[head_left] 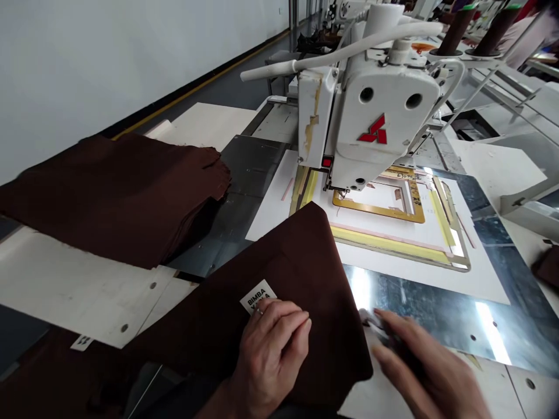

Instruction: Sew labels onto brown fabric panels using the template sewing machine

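Observation:
A dark brown fabric piece (323, 279) lies across the near edge of the metal plate, with a white printed label (253, 295) on it. Over the label's lower edge rests my left hand (275, 349), its fingers curled and pressed together on the fabric; anything pinched in them is hidden. To the right of the fabric, my right hand (423, 366) is blurred and closed around a small dark tool with a shiny end (378, 326), which I cannot make out clearly.
A stack of brown fabric pieces (117, 192) sits at the left. A white sewing machine (384, 116) stands ahead, above a yellow-edged frame (388, 244) on white sheet. Thread cones (456, 32) are at the back right. More brown fabric hangs at the lower left.

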Demonstrator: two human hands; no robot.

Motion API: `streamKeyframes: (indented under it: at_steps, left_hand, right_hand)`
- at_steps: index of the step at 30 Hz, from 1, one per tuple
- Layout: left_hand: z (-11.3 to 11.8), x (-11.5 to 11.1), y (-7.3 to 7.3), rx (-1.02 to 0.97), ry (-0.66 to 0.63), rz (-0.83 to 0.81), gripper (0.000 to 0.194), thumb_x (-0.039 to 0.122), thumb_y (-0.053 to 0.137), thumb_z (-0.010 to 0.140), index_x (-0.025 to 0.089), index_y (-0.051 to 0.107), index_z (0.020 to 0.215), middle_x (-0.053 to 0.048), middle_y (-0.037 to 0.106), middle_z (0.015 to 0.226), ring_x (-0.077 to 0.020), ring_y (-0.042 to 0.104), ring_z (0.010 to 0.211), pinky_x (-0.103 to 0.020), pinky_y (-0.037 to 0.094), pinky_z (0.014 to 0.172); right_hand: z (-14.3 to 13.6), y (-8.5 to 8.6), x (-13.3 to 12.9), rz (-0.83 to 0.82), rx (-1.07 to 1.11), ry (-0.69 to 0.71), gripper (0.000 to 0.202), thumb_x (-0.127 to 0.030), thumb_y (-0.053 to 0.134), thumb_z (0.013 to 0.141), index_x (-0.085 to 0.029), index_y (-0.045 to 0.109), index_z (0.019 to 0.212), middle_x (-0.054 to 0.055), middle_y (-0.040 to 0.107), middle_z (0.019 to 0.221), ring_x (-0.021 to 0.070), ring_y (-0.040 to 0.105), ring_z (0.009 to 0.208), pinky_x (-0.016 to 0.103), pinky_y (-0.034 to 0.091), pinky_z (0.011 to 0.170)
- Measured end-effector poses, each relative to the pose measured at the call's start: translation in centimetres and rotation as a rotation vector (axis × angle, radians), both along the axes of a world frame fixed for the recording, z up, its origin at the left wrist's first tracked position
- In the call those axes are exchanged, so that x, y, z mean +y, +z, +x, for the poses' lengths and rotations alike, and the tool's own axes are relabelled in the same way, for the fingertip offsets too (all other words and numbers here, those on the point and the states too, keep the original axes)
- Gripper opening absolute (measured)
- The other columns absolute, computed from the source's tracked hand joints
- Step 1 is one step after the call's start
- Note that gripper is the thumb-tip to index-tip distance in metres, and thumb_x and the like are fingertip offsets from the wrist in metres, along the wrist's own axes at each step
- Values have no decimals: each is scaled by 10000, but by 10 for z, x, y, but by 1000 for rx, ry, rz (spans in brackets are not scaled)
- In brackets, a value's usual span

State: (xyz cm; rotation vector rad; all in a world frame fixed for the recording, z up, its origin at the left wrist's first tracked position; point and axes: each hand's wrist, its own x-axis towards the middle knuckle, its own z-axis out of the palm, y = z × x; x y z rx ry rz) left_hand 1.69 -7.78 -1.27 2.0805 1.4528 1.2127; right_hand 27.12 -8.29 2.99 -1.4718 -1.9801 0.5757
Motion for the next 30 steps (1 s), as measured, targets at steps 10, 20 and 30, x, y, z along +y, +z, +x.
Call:
streamKeyframes:
  at_steps: [10, 20, 30]
  left_hand:
    - [4, -14, -1, 71, 36, 17, 295, 27, 657, 896, 181, 694, 1144, -82, 711, 1218, -254, 597, 1192, -437, 518, 1013]
    - [-7, 9, -8, 250, 13, -9, 349, 109, 636, 944, 209, 667, 1277, -44, 668, 1382, -269, 551, 1319, -505, 384, 1143]
    - [-7, 13, -6, 249, 19, -26, 332, 125, 619, 958, 229, 685, 1266, -39, 663, 1393, -270, 554, 1318, -504, 382, 1130]
  right_hand:
    - [-48, -34, 38, 33, -288, 211, 307, -413, 391, 1085, -219, 581, 1229, 45, 715, 941, 201, 711, 623, 299, 464, 446]
    - [-49, -31, 42, 139, -480, 227, 389, -386, 356, 1111, -185, 608, 1329, 28, 681, 868, 165, 687, 614, 304, 373, 431]
    - [-50, -26, 51, 101, -434, 252, 401, -403, 375, 1110, -173, 627, 1322, 37, 700, 916, 167, 701, 634, 302, 394, 442]
